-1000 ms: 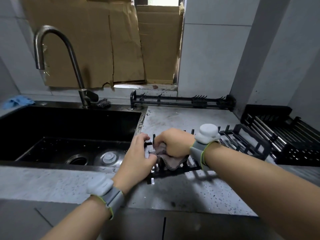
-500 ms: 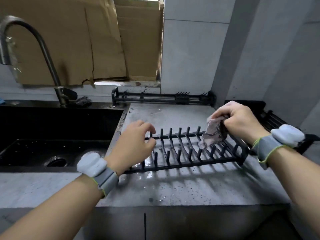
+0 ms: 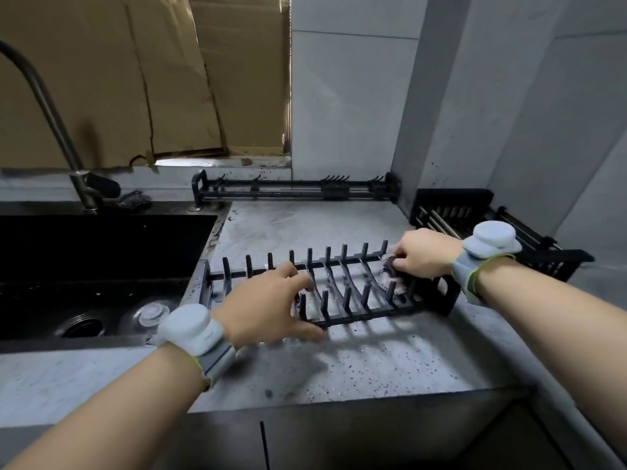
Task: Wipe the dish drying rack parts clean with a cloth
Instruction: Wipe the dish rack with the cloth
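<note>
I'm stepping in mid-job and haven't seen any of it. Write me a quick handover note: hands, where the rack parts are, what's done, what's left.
Left hand: fingers spread over the plate rack's left part, thumb at its front edge, steadying it.
Right hand: pinches the cloth against the prongs at the rack's right end.
Plate rack lies flat on the counter beside the sink.
Long rail part sits by the back wall; basket part far right.
Done: cannot tell which parts are already clean.
Left: finish this rack, then check the other two.

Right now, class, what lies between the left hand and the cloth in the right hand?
In the head view, only the black plate rack: its upright prongs and curved slats span from the left hand to the cloth in the right hand.
</note>
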{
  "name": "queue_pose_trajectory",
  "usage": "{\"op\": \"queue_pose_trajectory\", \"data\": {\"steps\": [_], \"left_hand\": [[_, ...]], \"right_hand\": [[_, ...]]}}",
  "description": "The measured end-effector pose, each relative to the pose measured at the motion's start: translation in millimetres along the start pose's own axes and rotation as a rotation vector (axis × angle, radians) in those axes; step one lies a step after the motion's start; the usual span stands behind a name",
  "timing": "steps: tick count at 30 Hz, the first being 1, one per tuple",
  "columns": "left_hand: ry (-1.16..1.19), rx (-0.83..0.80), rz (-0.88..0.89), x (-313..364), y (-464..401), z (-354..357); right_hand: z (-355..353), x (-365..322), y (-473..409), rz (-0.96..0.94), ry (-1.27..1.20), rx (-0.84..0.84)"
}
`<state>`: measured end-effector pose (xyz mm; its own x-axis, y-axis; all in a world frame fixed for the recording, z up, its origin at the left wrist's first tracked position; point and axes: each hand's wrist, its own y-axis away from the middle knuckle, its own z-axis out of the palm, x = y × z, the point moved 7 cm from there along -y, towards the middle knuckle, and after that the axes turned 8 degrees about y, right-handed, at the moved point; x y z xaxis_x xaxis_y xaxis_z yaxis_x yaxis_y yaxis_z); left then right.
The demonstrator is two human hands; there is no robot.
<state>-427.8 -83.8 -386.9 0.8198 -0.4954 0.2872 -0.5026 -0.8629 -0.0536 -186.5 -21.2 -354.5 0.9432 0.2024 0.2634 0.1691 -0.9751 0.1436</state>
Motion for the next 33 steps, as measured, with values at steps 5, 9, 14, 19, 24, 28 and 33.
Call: {"op": "queue_pose_trajectory", "data": {"steps": [5, 9, 14, 19, 24, 28, 33], "left_hand": [[-0.011, 0.013, -0.005, 2, 0, 1], [-0.03, 0.016, -0.01, 4, 0, 0], [-0.096, -0.011, -0.012, 7, 1, 0], [-0.163, -0.039, 0.016, 7, -1, 1], [-0.142, -0.011, 0.013, 6, -2, 2], [-0.146, 0.001, 0.018, 6, -2, 2], [-0.153, 0.0, 0.018, 4, -3, 3]], "right_hand": [[-2, -14, -8, 0.053, 0.1, -0.045], [-4, -7, -3, 0.027, 0.034, -0.06], [-11, 4, 7, -0.029, -0.042, -0.284], [-26, 11, -1, 0.01, -0.083, -0.029], [-1, 3, -8, 0.012, 0.037, -0.001], [3, 0, -8, 0.018, 0.04, -0.137], [2, 9, -10, 0.018, -0.145, -0.372]]}}
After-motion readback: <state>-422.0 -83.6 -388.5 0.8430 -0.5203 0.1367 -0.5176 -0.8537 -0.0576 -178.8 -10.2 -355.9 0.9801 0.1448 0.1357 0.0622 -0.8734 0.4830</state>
